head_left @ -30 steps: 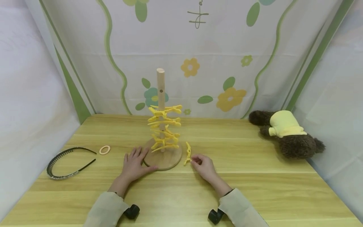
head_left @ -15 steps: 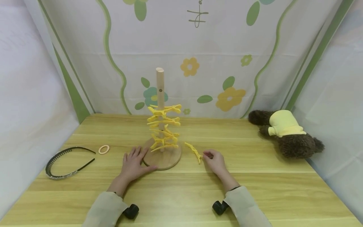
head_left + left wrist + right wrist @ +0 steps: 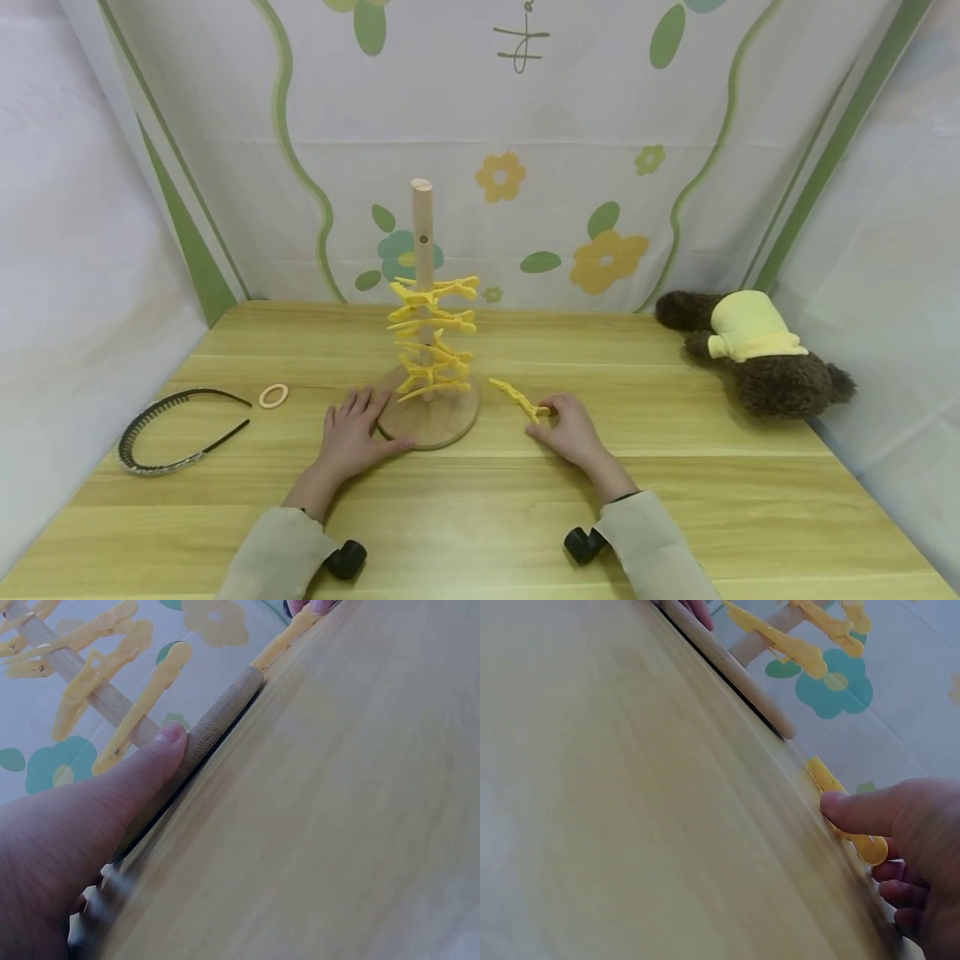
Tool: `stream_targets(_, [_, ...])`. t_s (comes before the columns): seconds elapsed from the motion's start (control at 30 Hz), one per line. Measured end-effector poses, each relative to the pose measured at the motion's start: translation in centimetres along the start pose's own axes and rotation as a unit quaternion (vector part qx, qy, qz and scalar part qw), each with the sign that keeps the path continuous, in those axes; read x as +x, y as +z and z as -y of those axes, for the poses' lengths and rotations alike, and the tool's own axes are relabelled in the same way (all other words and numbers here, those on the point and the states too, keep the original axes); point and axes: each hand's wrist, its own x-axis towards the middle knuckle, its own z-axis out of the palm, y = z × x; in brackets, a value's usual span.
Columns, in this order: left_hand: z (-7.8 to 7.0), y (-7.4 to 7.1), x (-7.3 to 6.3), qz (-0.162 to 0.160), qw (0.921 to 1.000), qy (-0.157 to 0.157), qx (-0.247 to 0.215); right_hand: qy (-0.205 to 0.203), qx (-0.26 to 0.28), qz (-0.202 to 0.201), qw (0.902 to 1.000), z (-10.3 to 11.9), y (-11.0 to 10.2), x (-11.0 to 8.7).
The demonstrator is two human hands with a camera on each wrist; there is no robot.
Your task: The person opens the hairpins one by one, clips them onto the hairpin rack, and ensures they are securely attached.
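A wooden stand (image 3: 423,212) with a round base (image 3: 442,429) rises left of the middle in the head view. Several yellow hair clips (image 3: 435,321) stick out from the lower half of its post. My left hand (image 3: 356,442) rests at the left front of the base, fingers spread and straight; in the left wrist view the thumb (image 3: 154,761) lies along the rim. Right of the base, one loose hair clip (image 3: 513,397) lies slanted on the table. My right hand (image 3: 572,433) pinches its near end between thumb and fingers, also visible in the right wrist view.
A black headband (image 3: 146,425) and a small pale ring (image 3: 273,396) lie on the table (image 3: 480,517) at the left. A brown plush toy (image 3: 783,387) in a yellow top lies at the far right. A flowered cloth wall (image 3: 577,125) stands behind the table.
The loose hair clip has turned so its near end points right, toward my right hand. My right hand has shifted right, then taken hold of that end. My left hand stays put.
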Motion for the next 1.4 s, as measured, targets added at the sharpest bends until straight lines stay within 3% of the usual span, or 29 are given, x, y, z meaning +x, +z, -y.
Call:
stream_targets(0.23, [0.0, -0.1, 0.0, -0.002, 1.0, 0.002, -0.002, 0.023, 0.029, -0.02, 0.9991, -0.3, -0.5, 0.1])
stream_targets(0.43, [0.0, 0.1, 0.0, 0.0, 1.0, 0.003, -0.001, 0.051, 0.079, 0.009, 0.9955, -0.7, -2.5, 0.4])
stream_targets(0.57, [0.0, 0.1, 0.1, -0.001, 1.0, 0.007, 0.001, 0.015, 0.073, 0.012, 0.9971, -0.9, -4.9, 1.0])
stream_targets(0.73, [0.1, 0.2, 0.0, -0.004, 0.9999, 0.009, 0.004, -0.039, 0.043, -0.015, 0.9982, -0.3, -8.6, 2.9])
stream_targets(0.87, [0.0, 0.1, 0.0, -0.004, 1.0, 0.006, -0.001, -0.078, 0.03, -0.041, 0.9957, 1.3, -11.5, 4.9])
stream_targets(1.07, [0.0, -0.1, 0.0, -0.005, 1.0, 0.004, -0.002, -0.122, 0.006, -0.058, 0.9907, 5.7, -14.8, 7.2])
stream_targets(1.4, [-0.1, -0.2, -0.1, -0.006, 0.9999, 0.008, -0.001, -0.161, 0.034, -0.04, 0.9856, 11.4, -15.1, 10.0])
